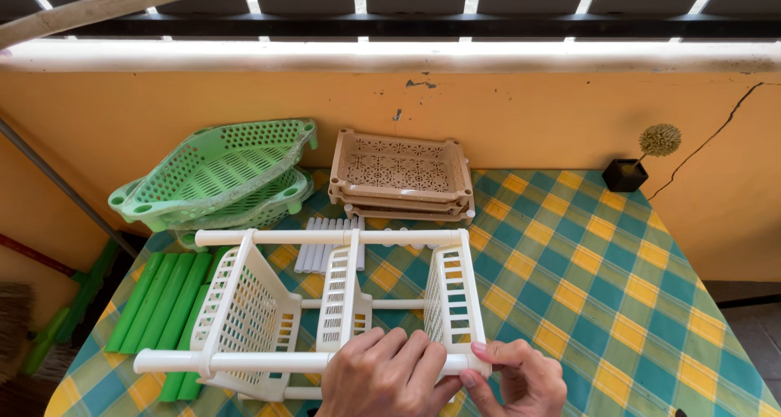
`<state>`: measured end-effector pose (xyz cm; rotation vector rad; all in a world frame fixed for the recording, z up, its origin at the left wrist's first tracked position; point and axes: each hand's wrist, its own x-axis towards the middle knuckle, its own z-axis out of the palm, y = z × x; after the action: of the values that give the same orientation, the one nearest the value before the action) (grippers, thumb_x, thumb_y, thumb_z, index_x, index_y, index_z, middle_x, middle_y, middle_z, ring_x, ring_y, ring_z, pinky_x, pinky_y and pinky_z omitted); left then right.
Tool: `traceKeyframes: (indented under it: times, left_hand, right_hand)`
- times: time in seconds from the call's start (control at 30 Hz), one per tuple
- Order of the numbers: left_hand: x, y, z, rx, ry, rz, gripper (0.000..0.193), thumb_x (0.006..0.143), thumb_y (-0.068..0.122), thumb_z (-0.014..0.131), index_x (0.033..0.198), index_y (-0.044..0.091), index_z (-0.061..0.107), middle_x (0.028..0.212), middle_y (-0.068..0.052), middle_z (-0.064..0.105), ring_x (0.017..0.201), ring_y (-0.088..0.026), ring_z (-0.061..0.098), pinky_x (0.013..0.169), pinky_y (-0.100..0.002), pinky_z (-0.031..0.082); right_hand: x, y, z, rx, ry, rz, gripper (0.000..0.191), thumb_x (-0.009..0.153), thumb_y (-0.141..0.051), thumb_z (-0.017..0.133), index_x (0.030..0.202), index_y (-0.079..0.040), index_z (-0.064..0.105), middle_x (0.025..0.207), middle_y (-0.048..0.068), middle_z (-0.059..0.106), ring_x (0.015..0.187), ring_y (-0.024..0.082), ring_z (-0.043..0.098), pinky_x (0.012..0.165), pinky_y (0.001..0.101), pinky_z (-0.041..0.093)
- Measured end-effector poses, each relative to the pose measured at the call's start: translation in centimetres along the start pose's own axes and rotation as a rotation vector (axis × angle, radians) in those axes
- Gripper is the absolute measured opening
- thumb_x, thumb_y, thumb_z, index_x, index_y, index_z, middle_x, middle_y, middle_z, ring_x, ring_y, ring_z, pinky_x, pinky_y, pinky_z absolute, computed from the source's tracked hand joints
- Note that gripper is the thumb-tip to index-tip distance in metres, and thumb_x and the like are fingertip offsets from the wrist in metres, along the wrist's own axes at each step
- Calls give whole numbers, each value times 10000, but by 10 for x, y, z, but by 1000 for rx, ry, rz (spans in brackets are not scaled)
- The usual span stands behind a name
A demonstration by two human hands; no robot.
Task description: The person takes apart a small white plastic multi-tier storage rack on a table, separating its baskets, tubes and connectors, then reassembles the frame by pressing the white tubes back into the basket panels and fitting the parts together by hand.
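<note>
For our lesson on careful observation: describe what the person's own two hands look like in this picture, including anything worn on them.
Both hands are bare: no gloves, rings, watch or bracelet show. The left hand is seen from the back, knuckles up. The right hand has pink-tinted nails on its fingers. No sleeves are visible; the wrists run out of the bottom of the picture, so anything worn further up the arms cannot be told.

No packages, labels, signs or screens show anywhere in the frame.
</note>
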<state>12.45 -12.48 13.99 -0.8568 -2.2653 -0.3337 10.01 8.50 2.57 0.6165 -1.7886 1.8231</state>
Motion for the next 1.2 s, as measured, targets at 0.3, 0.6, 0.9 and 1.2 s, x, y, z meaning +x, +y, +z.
traceKeyframes:
  times: [0.3, 0.6, 0.9, 1.2]
  left_hand:
    - [1, -1, -5, 53, 34, 52, 377, 886, 372, 790, 735, 122, 554, 649, 5, 545, 587, -173, 604, 514, -316, 461]
    - [1, 0, -5, 81, 26, 5, 461, 925, 459, 765, 696, 139, 524, 590, 17, 516, 519, -157, 584, 461, -315, 429]
    - [-1, -3, -7, 105, 25, -39, 502, 921, 532, 741, 699, 132, 533, 570, 25, 507, 496, -152, 581, 431, -311, 414]
    - [2, 4, -11, 8, -41, -155, 500, 868, 574, 768, 781, 104, 621, 617, -5, 539, 544, -179, 620, 468, -339, 468]
  right_hand:
    - [7, -19, 2, 86, -96, 14, 288, 771, 88, 838, 1017, 87, 687, 938, 183, 767, 918, 179, 763, 831, 299, 614]
    - [11, -32, 8, 79, -117, 11, 269, 812, 71, 815, 1031, 79, 658, 959, 195, 779, 940, 189, 774, 802, 298, 627]
    - [13, -33, 10, 89, -129, -49, 287, 820, 42, 846, 1035, 62, 657, 937, 160, 767, 898, 154, 761, 764, 274, 611]
    - [12, -38, -1, 114, -214, 105, 433, 865, -79, 851, 1205, 52, 617, 1049, 138, 758, 992, 179, 755, 879, 311, 614]
